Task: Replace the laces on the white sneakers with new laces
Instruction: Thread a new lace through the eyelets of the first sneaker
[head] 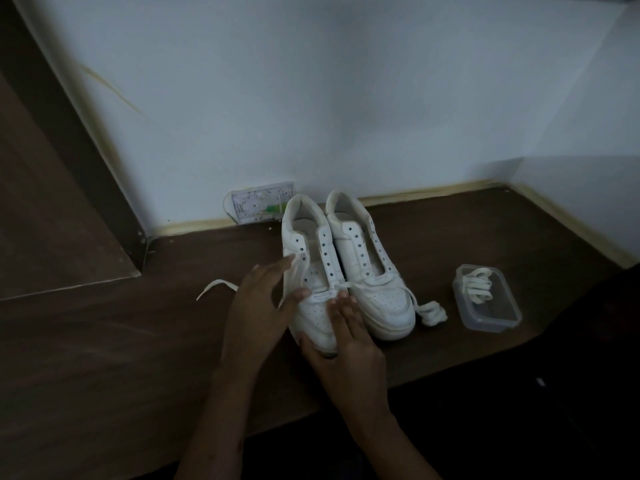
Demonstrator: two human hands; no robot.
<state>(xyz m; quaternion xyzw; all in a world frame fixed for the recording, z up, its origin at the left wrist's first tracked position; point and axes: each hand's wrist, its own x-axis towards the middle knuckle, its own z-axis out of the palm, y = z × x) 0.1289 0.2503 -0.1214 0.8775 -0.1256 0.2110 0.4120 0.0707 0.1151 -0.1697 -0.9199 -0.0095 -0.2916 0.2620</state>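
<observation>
A: On the dark wooden ledge (433, 258), head view: two white sneakers (349, 258) are standing side by side, heels to the wall. Most eyelets are showing empty on both.

B: Hands?

A: The left hand (259, 306) is hovering over the near shoe's left flank, fingers mostly straight, thumb and forefinger apparently pinching a flat white lace (294, 275) by the eyelets. Motion blur; I am calling it a grasp, not certain. The right hand (343, 344) is cupping the toe of the same shoe, thumb curled under the sole edge, fingers lying on the toe box.

B: Handling?

A: The lace is looking limp, light and flat, likely to slip; best taken near the tip for threading. The shoe is looking stiff at the sole, softer in the upper; steadying at the toe seems sound.

B: Containers?

A: A clear plastic box (491, 320), lid off, is sitting right of the shoes, holding a coiled white lace (478, 282). Between box and shoes a bunched lace (431, 311) is lying on the wood.
</observation>
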